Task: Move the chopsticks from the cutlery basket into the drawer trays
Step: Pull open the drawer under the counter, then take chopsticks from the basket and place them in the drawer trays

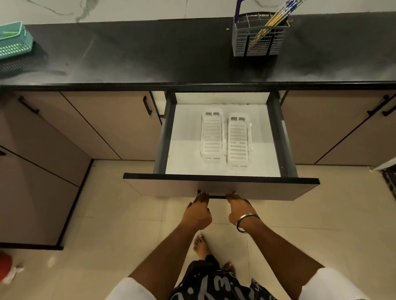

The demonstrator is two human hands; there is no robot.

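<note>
Both my hands, left hand (199,210) and right hand (239,208), grasp the drawer handle (216,196) at six o'clock; I should pull evenly, then reach for the chopsticks (277,16) at one o'clock.

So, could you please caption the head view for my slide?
Both hands grip the open drawer's handle; chopsticks wait in the countertop basket.

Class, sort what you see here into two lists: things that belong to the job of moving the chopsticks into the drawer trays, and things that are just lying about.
Belong to the job:
chopsticks
cutlery basket
drawer
two white trays
left hand and right hand, both on the drawer handle

Just lying about:
teal basket on the counter
red object on the floor
</note>
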